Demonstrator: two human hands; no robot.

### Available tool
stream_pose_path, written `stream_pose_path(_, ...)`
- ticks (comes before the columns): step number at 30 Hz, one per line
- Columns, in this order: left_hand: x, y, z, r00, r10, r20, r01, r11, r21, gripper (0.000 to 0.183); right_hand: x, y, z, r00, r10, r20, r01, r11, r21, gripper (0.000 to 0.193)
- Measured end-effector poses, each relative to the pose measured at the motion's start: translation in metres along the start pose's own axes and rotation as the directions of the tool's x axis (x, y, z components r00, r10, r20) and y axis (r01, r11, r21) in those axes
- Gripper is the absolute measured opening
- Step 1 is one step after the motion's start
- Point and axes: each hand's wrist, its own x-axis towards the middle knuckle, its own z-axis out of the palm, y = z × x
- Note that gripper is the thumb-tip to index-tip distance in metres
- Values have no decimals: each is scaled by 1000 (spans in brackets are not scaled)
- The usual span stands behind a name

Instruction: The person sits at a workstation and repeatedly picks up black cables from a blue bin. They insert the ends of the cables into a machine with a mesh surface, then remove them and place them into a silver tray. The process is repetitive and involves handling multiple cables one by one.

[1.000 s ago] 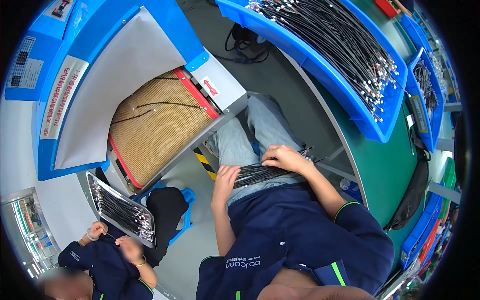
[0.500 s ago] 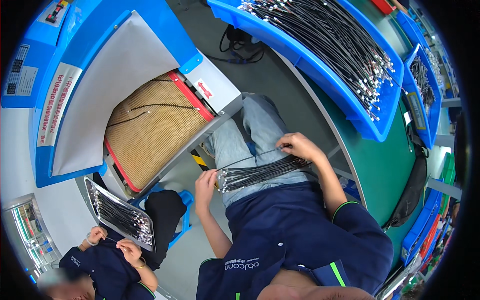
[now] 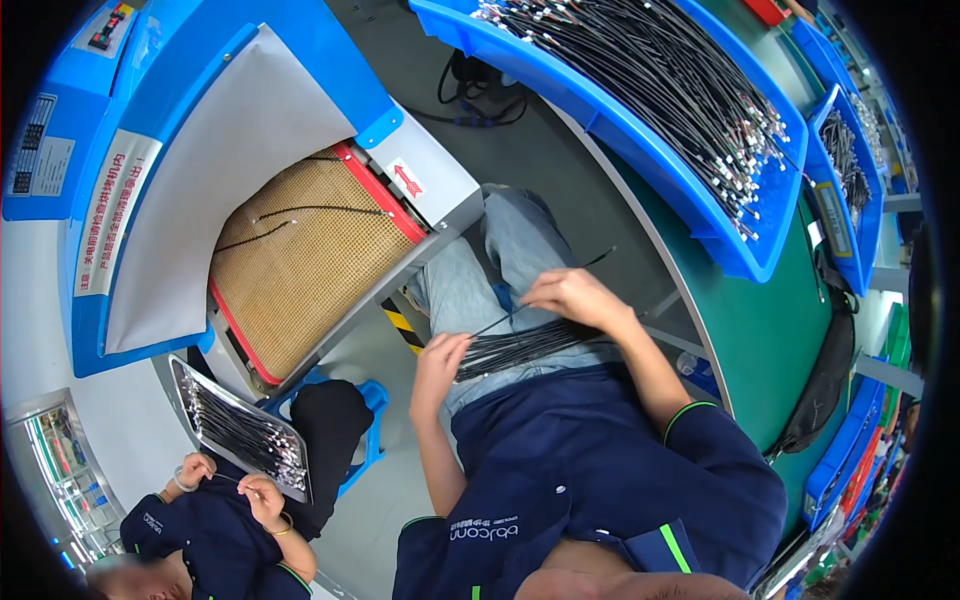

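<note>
You look partway through: black cables point(image 3: 325, 208) lie on the upper-left mesh belt point(image 3: 300, 270), your left hand point(image 3: 440, 362) and right hand point(image 3: 572, 296) pinch one cable point(image 3: 497, 322) mid-frame, and a lap bundle point(image 3: 525, 347) remains.

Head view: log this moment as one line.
left hand: holding black cable | right hand: pinching same cable | cable bundle: across jeans | mesh belt: loose cables on top
</note>
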Motion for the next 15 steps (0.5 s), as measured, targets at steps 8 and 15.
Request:
stream_pose_path(8,15,31,12,967,227,-116,-213,969,122,15,21,-26,26,999,-45,-14,45,997,55,11)
stream_pose_path(15,15,32,8,960,269,-73,-256,955,152,12,19,-17,29,984,-155,-86,160,985,57,14)
